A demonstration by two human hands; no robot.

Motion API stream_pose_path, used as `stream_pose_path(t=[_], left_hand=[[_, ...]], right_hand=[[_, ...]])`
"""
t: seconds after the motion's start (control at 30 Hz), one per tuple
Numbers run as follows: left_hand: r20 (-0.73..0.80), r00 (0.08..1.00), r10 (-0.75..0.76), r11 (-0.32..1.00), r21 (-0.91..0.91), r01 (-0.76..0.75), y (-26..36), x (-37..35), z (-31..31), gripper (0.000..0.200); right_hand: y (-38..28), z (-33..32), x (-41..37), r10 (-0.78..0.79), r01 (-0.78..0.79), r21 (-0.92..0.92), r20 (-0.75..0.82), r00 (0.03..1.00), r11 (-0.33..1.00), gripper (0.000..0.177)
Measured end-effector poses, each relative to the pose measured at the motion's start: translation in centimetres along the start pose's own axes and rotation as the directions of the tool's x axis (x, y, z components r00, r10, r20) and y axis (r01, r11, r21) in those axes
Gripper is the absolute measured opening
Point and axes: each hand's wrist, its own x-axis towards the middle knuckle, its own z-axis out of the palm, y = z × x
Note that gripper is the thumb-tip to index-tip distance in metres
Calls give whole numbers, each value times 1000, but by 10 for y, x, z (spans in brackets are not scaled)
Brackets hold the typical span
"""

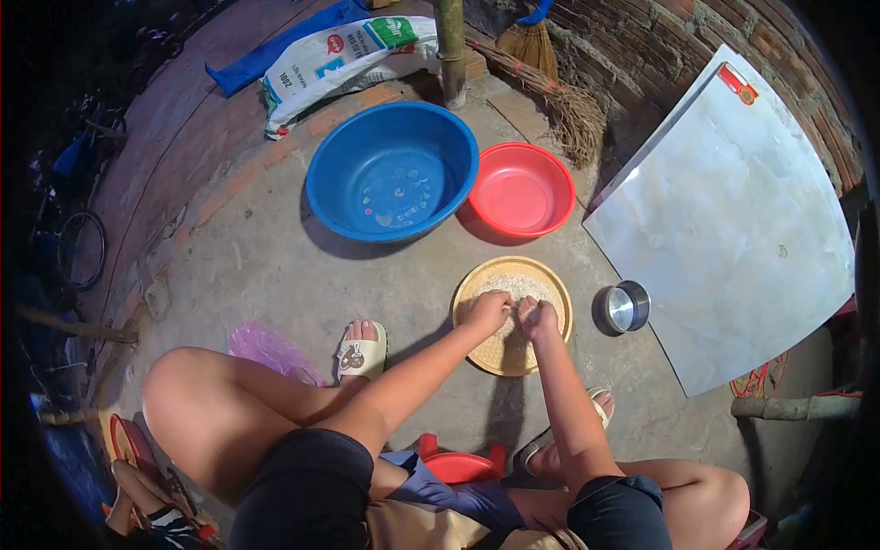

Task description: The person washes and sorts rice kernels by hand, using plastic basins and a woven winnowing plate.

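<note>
Head view, steeply down, close overhead.

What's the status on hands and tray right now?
Left hand and right hand fisted in grain on woven tray. Steel cup beside tray, apart. Nothing blocking.

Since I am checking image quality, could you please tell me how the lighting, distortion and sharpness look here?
Head view: strong fisheye bend, black corners; the blue basin and red basin cast shadows to their lower left; the left hand and right hand on the round tray are well lit and fairly sharp; the metal cup shows slight glare; the left edge is dark.
</note>
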Motion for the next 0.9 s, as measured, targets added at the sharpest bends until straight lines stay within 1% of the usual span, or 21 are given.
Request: stream_pose_path(t=[0.07, 0.1, 0.17, 0.2, 0.23, 0.3, 0.33, 0.37, 0.43, 0.47, 0.5, 0.57, 0.6, 0.63, 0.7, 0.73, 0.77, 0.8, 0.83, 0.87, 0.9], left_hand=[[-38, 999, 31, 981, -190, -38, 25, 4, -15, 18], [-40, 999, 28, 982, -187, -35, 31, 5, -17, 18], [-30, 987, 157, 957, -243, -160, 38, 7, -19, 19], [-113, 982, 152, 962, -209, -173, 36, 6, -17, 16], [-115, 981, 155, 962, -209, -176, 33, 5, -18, 16], [-200, 980, -17, 1000, -21, 13, 24, 5, -20, 14], [-142, 988, -66, 996, 46, 73, 15, 6, -14, 12], [-146, 987, -63, 996, 46, 70, 5, 1, -8, 12], [-4, 1000, 26, 989, 143, -25, -6, -12, -2, 10], [38, 999, -11, 978, 208, 3, -11, -14, 3, 9], [36, 999, -15, 978, 206, 7, -17, -13, 6, 9], [45, 999, -31, 989, 145, 24, -29, -15, 15, 8], [55, 998, -22, 983, 182, 12, -34, -10, 18, 9], [53, 998, -22, 984, 178, 12, -23, -6, 7, 9], [-4, 994, -108, 987, -119, 107, 1, -3, -10, 10], [-61, 989, -131, 970, -216, 115, 9, 1, -12, 12], [-59, 990, -132, 969, -217, 116, 17, 5, -14, 12], [-8, 996, -90, 934, -347, 82, 30, 6, -21, 12], [31, 999, -39, 881, -471, 49, 36, 8, -22, 12], [-30, 998, 47, 928, -368, -55, 38, 12, -24, 13], [-30, 999, 46, 927, -372, -53, 35, 14, -22, 13]], right_hand=[[5, -9, 17, 48, -41, -100, 78, 996, 994, 29], [7, -5, 13, 53, -45, -101, 80, 995, 994, 29], [9, 10, -12, 19, 11, -343, 83, 996, 939, 28], [9, 24, -30, 38, -28, -279, 33, 999, 960, 29], [10, 19, -24, 35, -24, -280, 35, 999, 960, 29], [5, 12, -9, 82, -71, -213, 42, 996, 974, 28], [2, 12, -11, 79, -74, -127, 37, 996, 989, 29], [0, 11, -12, 77, -71, -130, 41, 996, 989, 29], [-4, 7, -7, 72, -67, -48, 120, 990, 997, 31], [-6, 7, -6, 87, -89, 22, 99, 991, 996, 31], [-7, 6, -4, 90, -92, 19, 98, 991, 996, 31], [-8, 0, -2, 128, -135, 22, 206, 970, 991, 32], [-6, -2, -3, 132, -138, 19, 199, 971, 990, 32], [-5, 1, -2, 121, -125, 15, 162, 979, 992, 33], [0, 5, -4, 109, -111, 8, 117, 987, 994, 34], [4, 12, -8, 40, -39, -142, 3, 999, 989, 32], [8, 17, -11, -42, 9, -296, -103, 994, 955, 31], [10, 17, -12, -72, -27, -487, -183, 980, 873, 30], [10, 14, -12, -71, -30, -488, -188, 980, 872, 30], [7, 15, -11, 4, -17, -394, -34, 999, 919, 30], [6, 17, -13, 64, -25, -296, 124, 990, 955, 31]])
